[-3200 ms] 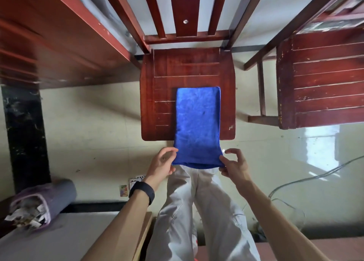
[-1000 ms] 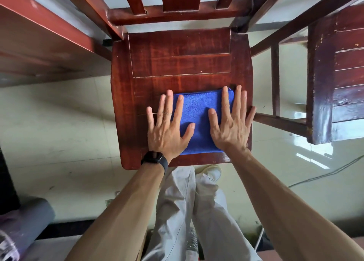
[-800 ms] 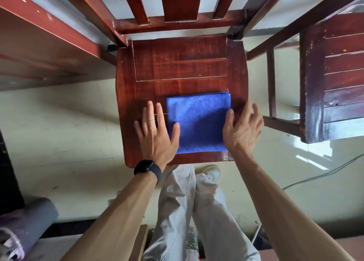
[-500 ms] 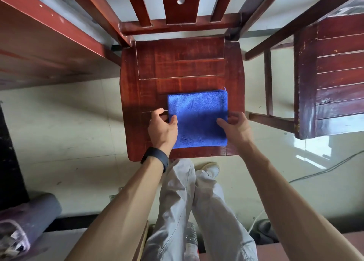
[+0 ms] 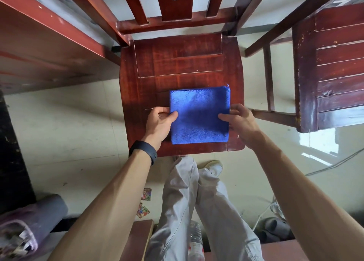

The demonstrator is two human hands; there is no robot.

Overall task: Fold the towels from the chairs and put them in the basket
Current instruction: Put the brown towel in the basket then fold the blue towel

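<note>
A blue towel point(image 5: 199, 115), folded into a small square, lies on the front half of a dark red wooden chair seat point(image 5: 177, 63). My left hand point(image 5: 160, 123) pinches the towel's left edge, thumb on top and fingers curled under. At the right edge my right hand point(image 5: 239, 121) pinches the same towel, thumb on top. No basket is in view.
A second red wooden chair point(image 5: 331, 67) stands to the right, its rung point(image 5: 273, 118) close to my right hand. A red table point(image 5: 39, 44) runs along the left. A rolled grey mat point(image 5: 29, 227) lies lower left. Cables point(image 5: 334, 164) and my legs point(image 5: 197, 211) are on the pale floor.
The long towel was folded in half into a square. My flat hands pressed it, slid to its sides, and now pinch its left and right edges.
</note>
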